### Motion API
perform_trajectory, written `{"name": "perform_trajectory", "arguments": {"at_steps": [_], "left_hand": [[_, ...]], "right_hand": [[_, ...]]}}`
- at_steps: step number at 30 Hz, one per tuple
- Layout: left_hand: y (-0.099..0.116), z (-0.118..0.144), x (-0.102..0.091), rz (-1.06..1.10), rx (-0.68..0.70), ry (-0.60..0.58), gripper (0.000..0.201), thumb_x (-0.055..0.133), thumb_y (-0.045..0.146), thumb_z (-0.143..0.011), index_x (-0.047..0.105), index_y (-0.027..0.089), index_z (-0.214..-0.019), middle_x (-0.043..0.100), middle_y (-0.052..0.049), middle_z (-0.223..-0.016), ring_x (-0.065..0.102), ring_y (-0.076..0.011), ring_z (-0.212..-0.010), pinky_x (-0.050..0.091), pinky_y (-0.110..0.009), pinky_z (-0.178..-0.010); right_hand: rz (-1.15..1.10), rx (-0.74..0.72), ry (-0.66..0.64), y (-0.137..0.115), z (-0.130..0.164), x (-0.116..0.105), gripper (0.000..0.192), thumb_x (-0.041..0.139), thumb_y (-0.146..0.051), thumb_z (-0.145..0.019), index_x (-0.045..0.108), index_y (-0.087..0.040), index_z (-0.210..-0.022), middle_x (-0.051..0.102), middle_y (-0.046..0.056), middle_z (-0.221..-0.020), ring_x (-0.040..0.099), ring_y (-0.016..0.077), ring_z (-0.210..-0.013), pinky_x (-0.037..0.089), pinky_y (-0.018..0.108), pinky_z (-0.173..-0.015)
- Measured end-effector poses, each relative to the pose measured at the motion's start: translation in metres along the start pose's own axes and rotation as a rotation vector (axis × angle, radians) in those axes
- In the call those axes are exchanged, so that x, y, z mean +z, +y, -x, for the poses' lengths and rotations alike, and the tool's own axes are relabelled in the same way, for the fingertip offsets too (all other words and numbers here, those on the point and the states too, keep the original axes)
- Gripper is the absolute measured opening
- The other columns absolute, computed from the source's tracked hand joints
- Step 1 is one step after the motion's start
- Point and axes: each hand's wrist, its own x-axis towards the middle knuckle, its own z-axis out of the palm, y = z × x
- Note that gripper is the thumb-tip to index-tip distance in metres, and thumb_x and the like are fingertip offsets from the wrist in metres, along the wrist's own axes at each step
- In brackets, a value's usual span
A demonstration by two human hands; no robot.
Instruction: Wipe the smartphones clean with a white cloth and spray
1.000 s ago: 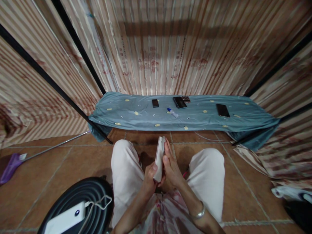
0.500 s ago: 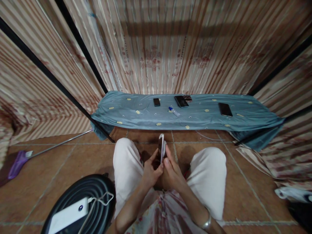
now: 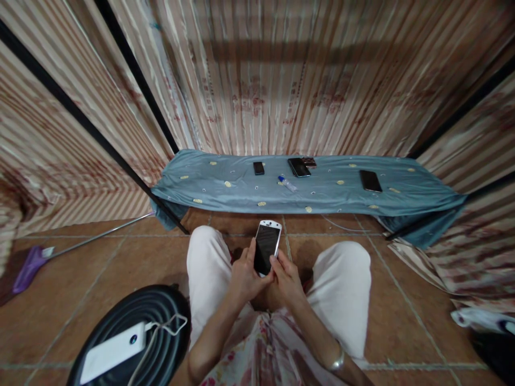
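Observation:
A white smartphone (image 3: pixel 267 247) with a dark screen is held between my two hands, above the floor and between my knees. Its screen faces up toward me. My left hand (image 3: pixel 246 276) grips its left side and lower edge, fingers along the side and thumb near the bottom. My right hand (image 3: pixel 287 279) closes on the lower right corner, thumb at the screen's edge; its other fingers are partly hidden behind the phone.
Ahead stands a low bench under a blue cloth (image 3: pixel 225 195). On it lie a small dark phone (image 3: pixel 258 168), a black device (image 3: pixel 298 167), a blue-capped bottle (image 3: pixel 287 184) and another dark phone (image 3: pixel 370 181). A white power bank (image 3: pixel 115 351) rests on a black stool (image 3: pixel 161 305) at left.
The phone has turned from edge-on to screen facing me. Both hands have shifted their hold, the left now along its side and the right at the lower corner.

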Motion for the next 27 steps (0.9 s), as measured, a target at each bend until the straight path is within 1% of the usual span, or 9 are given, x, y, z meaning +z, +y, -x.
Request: {"name": "perform_trajectory", "arguments": {"at_steps": [2, 5, 10, 13, 15, 17, 20, 22, 27], "left_hand": [[0.002, 0.001, -0.001, -0.014, -0.022, -0.035, 0.093, 0.068, 0.043, -0.071, 0.029, 0.008, -0.148, 0.063, -0.02, -0.114, 0.065, -0.0338, -0.101, 0.052, -0.048, -0.086], [0.007, 0.003, -0.007, 0.071, -0.024, -0.082, 0.098, 0.073, 0.044, -0.068, 0.028, 0.012, -0.149, 0.062, -0.019, -0.121, 0.063, -0.0339, -0.108, 0.049, -0.047, -0.092], [0.006, 0.004, -0.021, 0.381, 0.004, -0.075, 0.077, 0.073, 0.045, -0.072, 0.047, 0.019, -0.14, 0.065, -0.014, -0.123, 0.06, -0.0293, -0.111, 0.045, -0.044, -0.098], [-0.001, -0.003, -0.02, 0.661, -0.161, 0.035, 0.072, 0.072, 0.051, -0.071, 0.055, 0.018, -0.133, 0.068, -0.012, -0.113, 0.063, -0.0263, -0.101, 0.048, -0.041, -0.091], [-0.003, -0.009, -0.017, 0.948, -0.316, 0.074, 0.071, 0.07, 0.058, -0.07, 0.059, 0.018, -0.128, 0.069, -0.011, -0.111, 0.064, -0.0255, -0.1, 0.048, -0.039, -0.09], [0.0, -0.015, -0.015, 1.238, -0.423, 0.002, 0.067, 0.066, 0.063, -0.072, 0.064, 0.017, -0.12, 0.07, -0.012, -0.112, 0.063, -0.0279, -0.108, 0.047, -0.039, -0.093], [0.011, -0.02, -0.013, 1.506, -0.445, -0.205, 0.063, 0.064, 0.065, -0.072, 0.068, 0.015, -0.109, 0.071, -0.014, -0.116, 0.055, -0.0338, -0.123, 0.042, -0.044, -0.101], [0.018, -0.02, -0.011, 1.593, -0.43, -0.261, 0.063, 0.065, 0.065, -0.072, 0.069, 0.014, -0.109, 0.071, -0.015, -0.117, 0.05, -0.0355, -0.129, 0.038, -0.046, -0.106], [0.02, -0.019, -0.008, 1.648, -0.385, -0.293, 0.067, 0.069, 0.06, -0.072, 0.063, 0.013, -0.119, 0.071, -0.016, -0.118, 0.045, -0.0362, -0.134, 0.03, -0.05, -0.113]], "right_hand": [[-0.052, 0.028, 0.016, 0.002, -0.002, -0.002, 0.046, 0.056, -0.052, -0.089, 0.065, -0.022, -0.122, 0.073, 0.005, -0.109, 0.066, 0.0254, -0.105, 0.05, 0.042, -0.098], [-0.167, 0.066, 0.002, -0.003, -0.006, -0.007, 0.041, 0.063, -0.051, -0.085, 0.069, -0.023, -0.114, 0.074, 0.004, -0.108, 0.067, 0.0249, -0.104, 0.05, 0.041, -0.097], [-0.405, 0.192, 0.032, -0.018, -0.011, -0.018, 0.039, 0.077, -0.05, -0.071, 0.074, -0.021, -0.098, 0.077, 0.005, -0.092, 0.072, 0.0252, -0.087, 0.058, 0.04, -0.081], [-0.491, 0.28, 0.034, -0.02, -0.012, -0.022, 0.035, 0.082, -0.045, -0.068, 0.075, -0.02, -0.092, 0.078, 0.003, -0.083, 0.072, 0.0214, -0.072, 0.058, 0.033, -0.067], [-0.556, 0.325, 0.031, -0.018, -0.013, -0.022, 0.034, 0.085, -0.041, -0.065, 0.075, -0.019, -0.088, 0.077, 0.002, -0.079, 0.071, 0.0185, -0.066, 0.055, 0.028, -0.062], [-0.604, 0.352, 0.024, -0.016, -0.012, -0.02, 0.034, 0.088, -0.039, -0.062, 0.076, -0.018, -0.086, 0.077, 0.003, -0.077, 0.07, 0.0167, -0.064, 0.054, 0.026, -0.061], [-0.641, 0.391, -0.011, -0.014, -0.012, -0.017, 0.034, 0.088, -0.037, -0.062, 0.076, -0.017, -0.087, 0.078, 0.003, -0.078, 0.07, 0.0162, -0.065, 0.052, 0.026, -0.064], [-0.662, 0.422, -0.039, -0.014, -0.01, -0.015, 0.034, 0.088, -0.036, -0.063, 0.076, -0.017, -0.088, 0.078, 0.003, -0.08, 0.07, 0.016, -0.067, 0.051, 0.026, -0.067], [-0.708, 0.46, -0.074, -0.015, -0.007, -0.011, 0.033, 0.088, -0.036, -0.063, 0.076, -0.016, -0.086, 0.077, 0.001, -0.077, 0.068, 0.0134, -0.065, 0.051, 0.024, -0.066]]}}
